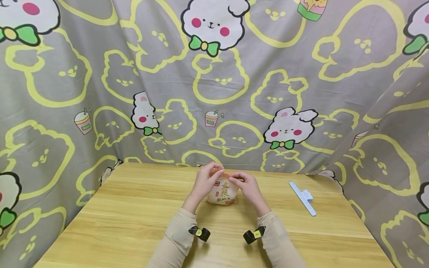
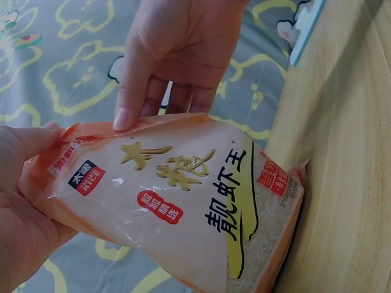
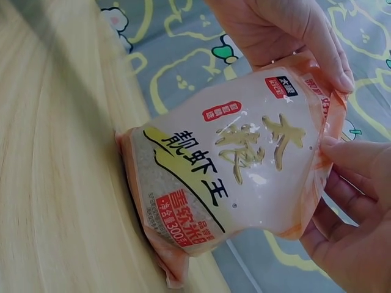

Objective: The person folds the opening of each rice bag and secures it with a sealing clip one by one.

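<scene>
Pinching top of rice bag (image 1: pixel 222 193) with left hand (image 1: pixel 202 182) and right hand (image 1: pixel 249 187) — seal unclear — could tear it by uneven tugging.

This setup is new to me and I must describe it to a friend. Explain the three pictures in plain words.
There is no robot here, only a person. The wide picture comes from a camera worn on the head, looking forward and down. The two close-ups come from the small black cameras worn at the wrists. The bare left hand and right hand both pinch the orange top of a printed bag, which stands on a wooden table. To the right lies a light-blue clip. Patterned cloth hangs behind.
</scene>
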Available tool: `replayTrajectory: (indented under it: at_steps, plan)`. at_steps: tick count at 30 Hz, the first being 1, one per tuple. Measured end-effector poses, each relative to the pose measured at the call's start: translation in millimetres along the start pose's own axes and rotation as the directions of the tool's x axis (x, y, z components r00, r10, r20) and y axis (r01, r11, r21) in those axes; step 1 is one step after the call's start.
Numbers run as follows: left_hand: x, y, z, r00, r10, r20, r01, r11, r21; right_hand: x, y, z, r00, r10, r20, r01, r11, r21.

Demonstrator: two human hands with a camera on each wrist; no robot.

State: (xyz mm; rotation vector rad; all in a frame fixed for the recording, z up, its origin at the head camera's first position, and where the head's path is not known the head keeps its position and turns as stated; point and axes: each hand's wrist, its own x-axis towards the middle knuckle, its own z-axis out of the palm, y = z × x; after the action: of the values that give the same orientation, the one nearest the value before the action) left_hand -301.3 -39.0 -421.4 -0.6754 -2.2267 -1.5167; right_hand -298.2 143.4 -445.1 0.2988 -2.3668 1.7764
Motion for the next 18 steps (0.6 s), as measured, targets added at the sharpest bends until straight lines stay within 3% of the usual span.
replayTrajectory:
  at_steps: [18]
  plan:
    - [-0.5,1.6,0.1,1.0,-0.01,0.002,0.01,1.0,-0.02,0.5,4.6,-4.7,0.999,0.026,0.023,-0.025,0.999,-0.046]
